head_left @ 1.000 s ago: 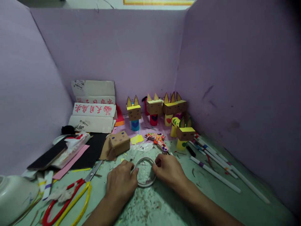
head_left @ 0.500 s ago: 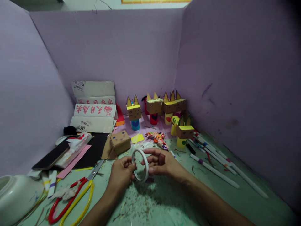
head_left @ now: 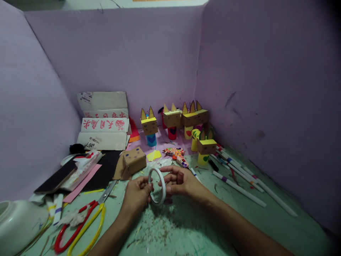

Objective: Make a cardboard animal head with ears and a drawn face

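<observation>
L. hand (head_left: 135,197) held the white ring (head_left: 162,188) by its near-L. rim, pinched btwn thumb & fingers. Ring stood on edge, tilted, opening turned partly sideways, in front of the person, approx. mid-table; whether its lower rim met the green table (head_left: 197,238) could not be told. R. hand (head_left: 186,183) was at the ring's R. side, fingers apart & curved, thumb below; index tip lay at the upper rim, but firm grip vs. light touch could not be told.

Surroundings: brown cardboard box (head_left: 135,164) w/ dark dots, just beyond the L. hand; yellow scrap (head_left: 153,155) & patterned piece (head_left: 174,154) flat beyond the ring. Scissors (head_left: 105,195), w/ red & yellow handles, lay L. of the L. forearm, near a pink strip (head_left: 82,183). White vessel (head_left: 22,220) at far L., cut off by the frame edge. Box-headed figures, incl. one w/ blue base (head_left: 150,127), stood upright toward the back; white sticks (head_left: 239,188) w/ coloured bands lay R. of the R. hand. White card (head_left: 103,124) w/ red characters leaned near the purple back wall (head_left: 114,53).
</observation>
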Available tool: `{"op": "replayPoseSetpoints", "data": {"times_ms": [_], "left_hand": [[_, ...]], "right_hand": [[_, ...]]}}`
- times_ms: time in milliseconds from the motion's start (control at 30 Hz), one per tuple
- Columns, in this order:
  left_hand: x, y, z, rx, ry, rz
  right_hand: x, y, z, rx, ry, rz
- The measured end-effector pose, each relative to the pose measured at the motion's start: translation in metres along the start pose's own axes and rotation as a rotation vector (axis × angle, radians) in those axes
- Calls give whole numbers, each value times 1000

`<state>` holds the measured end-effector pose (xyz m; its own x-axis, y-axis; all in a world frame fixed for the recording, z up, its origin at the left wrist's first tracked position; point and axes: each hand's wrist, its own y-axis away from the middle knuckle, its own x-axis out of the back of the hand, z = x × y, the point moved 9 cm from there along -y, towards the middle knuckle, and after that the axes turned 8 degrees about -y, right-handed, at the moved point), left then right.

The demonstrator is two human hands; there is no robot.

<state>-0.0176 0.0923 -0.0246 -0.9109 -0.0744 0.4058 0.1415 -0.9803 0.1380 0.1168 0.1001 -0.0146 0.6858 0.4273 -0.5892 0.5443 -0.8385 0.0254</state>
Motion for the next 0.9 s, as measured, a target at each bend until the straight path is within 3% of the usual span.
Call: {"op": "replayPoseSetpoints", "data": {"times_ms": [300,600,900], "left_hand": [[-4,-2,-3,-50,-37,-29],[-14,2,8,-163,-128,-69],[-16,2,10,-190,-137,-68]], "right_hand": [[4,-1,1,26,6,-14],[-8,1,5,37,-3,-20],[-10,2,5,51,4,-35]]}}
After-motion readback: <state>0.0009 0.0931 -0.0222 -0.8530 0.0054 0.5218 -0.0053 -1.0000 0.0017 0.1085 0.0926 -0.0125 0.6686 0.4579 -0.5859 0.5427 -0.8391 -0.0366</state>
